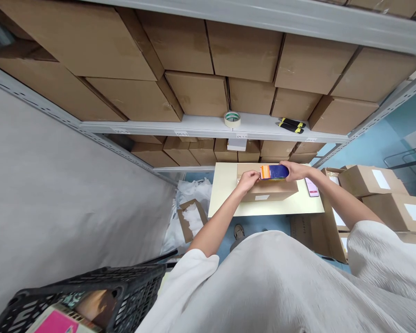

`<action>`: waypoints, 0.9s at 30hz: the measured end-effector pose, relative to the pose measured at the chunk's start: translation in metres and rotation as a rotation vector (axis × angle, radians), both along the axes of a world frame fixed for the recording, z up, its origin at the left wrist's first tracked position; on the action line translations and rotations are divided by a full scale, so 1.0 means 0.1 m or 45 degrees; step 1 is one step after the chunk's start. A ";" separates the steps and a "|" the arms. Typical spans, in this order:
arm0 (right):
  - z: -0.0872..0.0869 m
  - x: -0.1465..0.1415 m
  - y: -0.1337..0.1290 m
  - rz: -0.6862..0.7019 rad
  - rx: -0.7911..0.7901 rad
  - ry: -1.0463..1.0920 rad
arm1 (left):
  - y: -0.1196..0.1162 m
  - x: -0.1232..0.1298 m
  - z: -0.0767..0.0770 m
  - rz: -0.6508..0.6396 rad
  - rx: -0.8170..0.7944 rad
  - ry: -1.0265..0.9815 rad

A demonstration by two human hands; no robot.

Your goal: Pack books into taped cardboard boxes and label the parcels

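Note:
On a cream tabletop [225,196] lies a closed cardboard box [280,190] with a white label [262,197] on its near side. My right hand [294,170] grips the rounded right end of a blue and orange object [275,171], which looks like a tape dispenser, over the box top. At the box's left part, my left hand [248,179] is closed, fingertips pinched near the object's orange end. What sits between those fingertips is too small to make out.
A phone [311,187] lies right of the box. Above, a shelf [201,125] carries cardboard boxes, a tape roll [232,120] and black-yellow cutters [291,125]. Labelled boxes [374,180] stack at right. A black crate [138,286] and an open carton [185,222] stand at left.

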State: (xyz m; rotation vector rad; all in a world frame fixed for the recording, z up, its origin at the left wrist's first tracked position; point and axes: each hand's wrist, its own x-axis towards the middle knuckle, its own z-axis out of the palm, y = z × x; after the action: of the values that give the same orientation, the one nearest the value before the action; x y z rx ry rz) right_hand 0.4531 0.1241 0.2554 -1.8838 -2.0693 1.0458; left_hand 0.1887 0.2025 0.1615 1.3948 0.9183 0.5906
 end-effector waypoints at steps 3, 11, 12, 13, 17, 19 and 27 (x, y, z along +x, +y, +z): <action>0.00 -0.01 0.00 0.021 -0.001 -0.023 | 0.03 -0.03 -0.01 -0.015 -0.058 -0.004; 0.01 -0.12 0.06 0.130 0.022 -0.133 | 0.09 -0.18 0.02 0.013 0.064 0.133; 0.01 -0.14 0.07 0.137 0.033 -0.141 | 0.10 -0.20 0.04 0.025 0.074 0.143; 0.01 -0.15 0.07 0.141 0.040 -0.150 | 0.11 -0.24 0.05 0.036 0.084 0.148; -0.01 -0.19 0.10 0.149 0.031 -0.161 | 0.23 -0.44 0.08 0.128 0.120 0.140; -0.01 -0.20 0.11 0.150 0.029 -0.167 | 0.32 -0.61 0.05 0.189 0.124 0.110; 0.10 -0.14 0.11 0.165 0.037 -0.285 | 0.60 -1.30 -0.28 0.405 0.079 0.089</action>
State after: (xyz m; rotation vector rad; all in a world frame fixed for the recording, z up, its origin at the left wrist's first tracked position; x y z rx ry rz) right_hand 0.4387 0.1355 0.2658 -1.9545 -2.3430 0.8595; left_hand 0.0590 0.2621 0.1331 1.3400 1.1992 0.8186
